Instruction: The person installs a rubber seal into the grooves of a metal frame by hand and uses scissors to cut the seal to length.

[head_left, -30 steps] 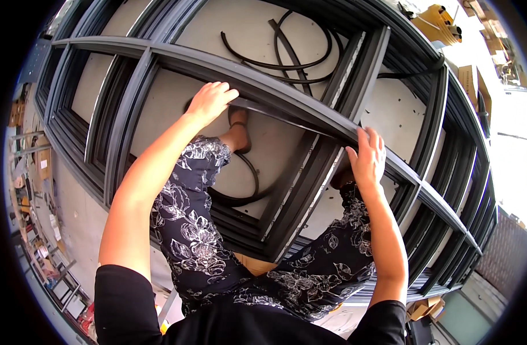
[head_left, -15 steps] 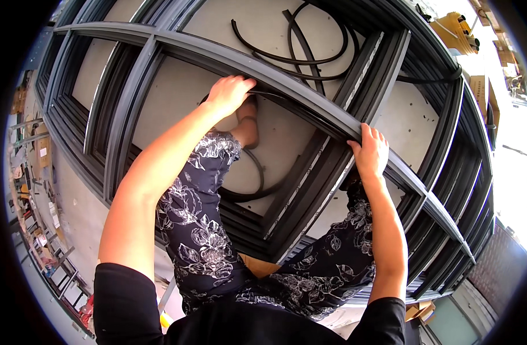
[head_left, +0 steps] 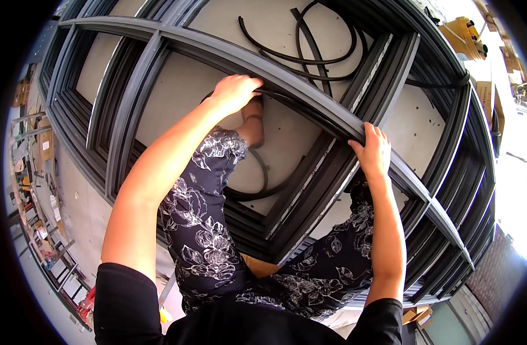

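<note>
A stack of dark grey metal window frames (head_left: 214, 43) lies below me, with long bars and cross-bars. My left hand (head_left: 236, 93) is closed at the inner side of the long middle bar, pinching a thin black rubber strip (head_left: 289, 102) that runs rightward along it. The fingertips are partly hidden by the bar's edge. Further right along the same bar, my right hand (head_left: 372, 150) grips its top edge, fingers over it and thumb on the near side. A loop of black strip (head_left: 258, 194) lies on the floor inside the near opening.
Loose black rubber strips (head_left: 301, 54) curl on the floor in the far opening. My legs (head_left: 209, 230) stand within the frames. A yellow bundle (head_left: 462, 39) and cardboard boxes (head_left: 485, 95) are at the far right. Shelving with clutter (head_left: 42, 230) lines the left.
The view has shifted slightly, so the frames appear a little further right. Both hands keep nearly the same places on the bar.
</note>
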A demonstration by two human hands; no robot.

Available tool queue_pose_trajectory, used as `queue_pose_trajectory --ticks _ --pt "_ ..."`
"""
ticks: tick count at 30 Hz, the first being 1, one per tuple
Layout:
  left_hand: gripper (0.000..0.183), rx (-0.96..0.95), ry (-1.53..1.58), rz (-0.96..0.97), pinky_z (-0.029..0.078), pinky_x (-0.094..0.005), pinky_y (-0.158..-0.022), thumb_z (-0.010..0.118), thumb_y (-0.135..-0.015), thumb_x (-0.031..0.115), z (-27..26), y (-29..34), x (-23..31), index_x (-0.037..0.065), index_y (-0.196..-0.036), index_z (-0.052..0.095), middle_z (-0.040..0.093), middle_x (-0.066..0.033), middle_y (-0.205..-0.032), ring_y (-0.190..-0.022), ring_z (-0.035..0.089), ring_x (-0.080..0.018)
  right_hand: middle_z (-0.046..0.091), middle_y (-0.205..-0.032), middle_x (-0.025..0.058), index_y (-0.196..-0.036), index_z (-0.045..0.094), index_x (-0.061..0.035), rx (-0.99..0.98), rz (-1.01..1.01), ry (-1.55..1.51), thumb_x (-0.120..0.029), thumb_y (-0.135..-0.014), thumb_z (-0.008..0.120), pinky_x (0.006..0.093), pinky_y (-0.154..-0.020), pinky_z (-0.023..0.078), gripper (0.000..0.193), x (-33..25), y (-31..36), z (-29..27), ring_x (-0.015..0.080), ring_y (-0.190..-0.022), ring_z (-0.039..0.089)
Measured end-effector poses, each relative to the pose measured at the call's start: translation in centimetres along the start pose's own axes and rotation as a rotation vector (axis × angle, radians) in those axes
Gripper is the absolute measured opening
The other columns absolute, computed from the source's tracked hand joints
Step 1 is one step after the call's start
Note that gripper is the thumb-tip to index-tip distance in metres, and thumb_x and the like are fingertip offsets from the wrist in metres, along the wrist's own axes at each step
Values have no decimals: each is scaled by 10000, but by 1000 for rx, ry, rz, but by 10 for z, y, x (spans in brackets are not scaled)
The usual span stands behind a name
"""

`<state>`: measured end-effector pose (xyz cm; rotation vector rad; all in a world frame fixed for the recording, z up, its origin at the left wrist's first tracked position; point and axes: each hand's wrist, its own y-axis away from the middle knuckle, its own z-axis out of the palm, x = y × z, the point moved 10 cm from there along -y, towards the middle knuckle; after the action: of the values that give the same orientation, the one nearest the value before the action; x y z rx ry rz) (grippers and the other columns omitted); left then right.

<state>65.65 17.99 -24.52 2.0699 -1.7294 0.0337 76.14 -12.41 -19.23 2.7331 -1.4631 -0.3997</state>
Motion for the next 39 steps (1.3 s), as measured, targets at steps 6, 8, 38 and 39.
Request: queue_pose_trajectory --ticks 6,8,38,39 --pt "264 -56 61 -48 503 -482 -811 602 -913 280 1 0 -2 77 -1081 620 661 -180 -1002 -999 615 -380 641 -1082 131 -1171 580 -46 -91 40 19 -239 -741 784 426 -932 427 514 0 -2 9 329 -1065 569" --pt "270 -116 67 -65 502 -482 -816 595 -917 289 0 1 -3 74 -1079 620 660 -179 -1016 -1010 611 -383 642 -1074 127 -1163 583 -49 -95 36 30 -241 -742 783 427 -927 429 505 -2 -4 8 326 -1057 572" --pt "267 34 158 -116 509 -497 -766 591 -917 299 15 -7 -21 36 -962 611 661 -201 -918 -928 627 -411 622 -850 112 -855 546 -53 208 -151 65 -370 -737 785 425 -749 464 415 -84 -33 14 306 -854 605" --pt "253 51 155 -85 508 -502 -744 592 -912 288 15 -7 -19 35 -932 603 657 -206 -900 -906 628 -419 621 -843 116 -851 543 -52 207 -144 69 -365 -736 787 429 -751 467 413 -87 -35 13 311 -846 605"
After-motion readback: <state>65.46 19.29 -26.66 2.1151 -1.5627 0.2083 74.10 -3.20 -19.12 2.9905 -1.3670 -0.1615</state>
